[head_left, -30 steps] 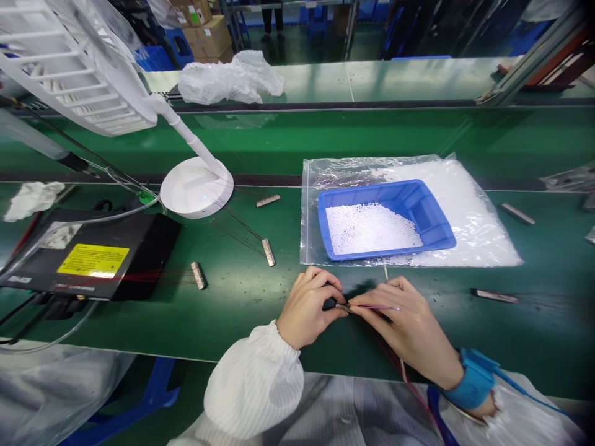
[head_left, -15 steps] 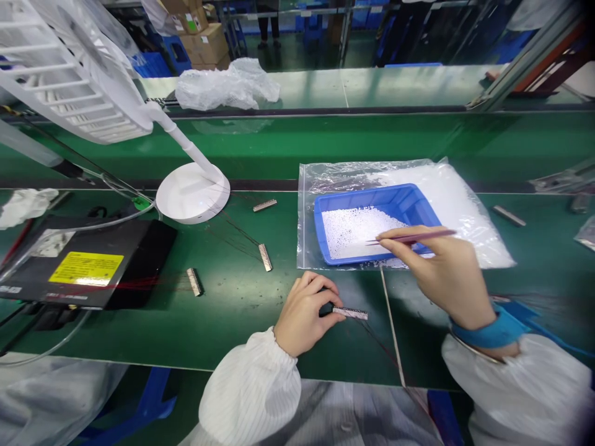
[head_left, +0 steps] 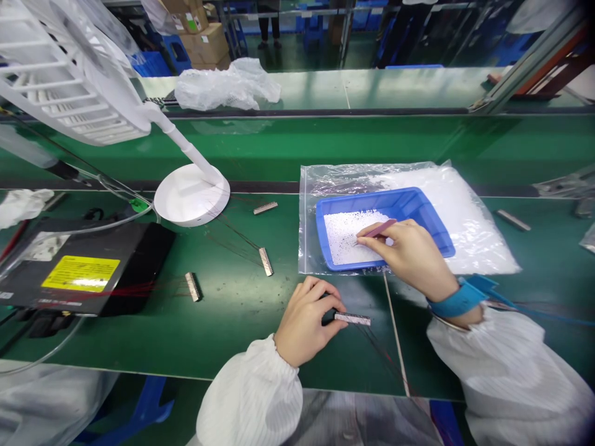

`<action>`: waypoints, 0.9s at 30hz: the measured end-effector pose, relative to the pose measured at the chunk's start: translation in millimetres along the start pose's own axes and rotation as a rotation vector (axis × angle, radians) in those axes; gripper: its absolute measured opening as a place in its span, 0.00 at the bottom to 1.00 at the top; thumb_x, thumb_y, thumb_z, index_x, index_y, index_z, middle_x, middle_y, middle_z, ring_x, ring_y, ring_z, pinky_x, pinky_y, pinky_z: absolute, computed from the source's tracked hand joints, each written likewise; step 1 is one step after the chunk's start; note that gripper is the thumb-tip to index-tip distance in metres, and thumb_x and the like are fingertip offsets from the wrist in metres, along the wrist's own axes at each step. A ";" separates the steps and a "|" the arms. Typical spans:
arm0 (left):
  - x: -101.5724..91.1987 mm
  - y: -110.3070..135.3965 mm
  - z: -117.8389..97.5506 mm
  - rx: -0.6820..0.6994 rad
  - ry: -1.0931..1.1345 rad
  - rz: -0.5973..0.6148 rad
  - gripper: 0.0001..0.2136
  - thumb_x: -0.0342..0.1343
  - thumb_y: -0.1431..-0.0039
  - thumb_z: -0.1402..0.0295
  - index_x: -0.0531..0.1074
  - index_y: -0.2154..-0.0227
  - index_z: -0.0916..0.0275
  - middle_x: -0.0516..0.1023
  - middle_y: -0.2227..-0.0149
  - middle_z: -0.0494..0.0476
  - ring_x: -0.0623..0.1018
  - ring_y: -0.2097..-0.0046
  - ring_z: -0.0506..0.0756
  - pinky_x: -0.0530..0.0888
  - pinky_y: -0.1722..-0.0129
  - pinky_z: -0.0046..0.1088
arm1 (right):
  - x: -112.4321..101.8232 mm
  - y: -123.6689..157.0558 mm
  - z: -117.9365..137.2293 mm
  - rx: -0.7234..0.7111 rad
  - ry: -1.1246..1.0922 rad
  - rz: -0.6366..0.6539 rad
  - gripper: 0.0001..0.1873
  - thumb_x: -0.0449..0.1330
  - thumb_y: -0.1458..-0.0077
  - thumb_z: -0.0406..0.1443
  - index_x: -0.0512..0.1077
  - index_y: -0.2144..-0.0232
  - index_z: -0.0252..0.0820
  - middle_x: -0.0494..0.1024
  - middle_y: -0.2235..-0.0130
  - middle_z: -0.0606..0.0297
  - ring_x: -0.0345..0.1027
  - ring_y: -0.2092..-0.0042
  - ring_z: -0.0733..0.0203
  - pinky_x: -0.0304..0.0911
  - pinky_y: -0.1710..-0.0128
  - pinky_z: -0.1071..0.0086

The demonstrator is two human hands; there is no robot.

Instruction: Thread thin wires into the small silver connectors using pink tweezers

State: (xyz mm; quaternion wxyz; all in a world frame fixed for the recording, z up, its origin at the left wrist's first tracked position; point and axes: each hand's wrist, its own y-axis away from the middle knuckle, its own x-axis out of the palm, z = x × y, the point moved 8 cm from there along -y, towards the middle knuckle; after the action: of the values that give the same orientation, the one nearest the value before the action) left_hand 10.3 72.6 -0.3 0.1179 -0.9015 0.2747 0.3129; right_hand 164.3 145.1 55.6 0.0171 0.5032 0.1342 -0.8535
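Observation:
My left hand [head_left: 307, 319] rests on the green mat, its fingers pinched on the left end of a small grey metal strip [head_left: 353, 319] with thin dark wires trailing from it. My right hand [head_left: 409, 254] reaches over the blue tray [head_left: 434, 226] and grips pink tweezers [head_left: 376, 231], whose tips point down into the small white beads [head_left: 344, 238] in the tray. A blue strap [head_left: 458, 297] circles my right wrist.
The tray sits on a clear plastic bag [head_left: 465, 204] of white beads. Similar metal strips [head_left: 266, 261] lie left of it, with thin red wires. A white fan base [head_left: 191, 194] and a black box [head_left: 83, 266] stand to the left. A crumpled bag [head_left: 227, 83] lies beyond.
My right hand left the strip, went up to the tray, then tipped the tweezers down into the beads. My left hand stayed on the strip.

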 end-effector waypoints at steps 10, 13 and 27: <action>0.8 0.3 0.7 -0.006 0.000 0.001 0.07 0.65 0.50 0.73 0.74 0.69 0.60 0.74 0.60 0.52 0.68 0.54 0.56 0.66 0.56 0.37 | -2.0 -3.5 -5.0 0.030 0.057 -0.014 0.11 0.57 0.43 0.42 0.76 0.69 0.44 0.81 0.63 0.67 0.73 0.61 0.56 0.62 0.60 0.62; 0.9 0.0 1.1 -0.011 -0.001 0.007 0.06 0.64 0.50 0.73 0.74 0.69 0.60 0.74 0.59 0.51 0.68 0.54 0.56 0.66 0.55 0.37 | -2.1 -3.7 -6.2 0.031 0.065 -0.012 0.11 0.57 0.43 0.42 0.77 0.69 0.44 0.81 0.63 0.67 0.73 0.61 0.55 0.62 0.60 0.62; 0.5 -0.3 1.0 -0.006 -0.003 0.006 0.07 0.65 0.50 0.73 0.74 0.68 0.60 0.74 0.59 0.52 0.68 0.54 0.56 0.66 0.56 0.37 | 3.3 -5.7 -1.7 0.006 0.071 0.031 0.11 0.57 0.43 0.41 0.77 0.68 0.45 0.81 0.64 0.67 0.73 0.61 0.57 0.60 0.58 0.61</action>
State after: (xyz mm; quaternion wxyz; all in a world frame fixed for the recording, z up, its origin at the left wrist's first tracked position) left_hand 10.3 73.0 -1.3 0.1144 -0.9006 0.2764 0.3154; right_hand 163.1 151.3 53.2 0.0242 0.5351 0.1242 -0.8353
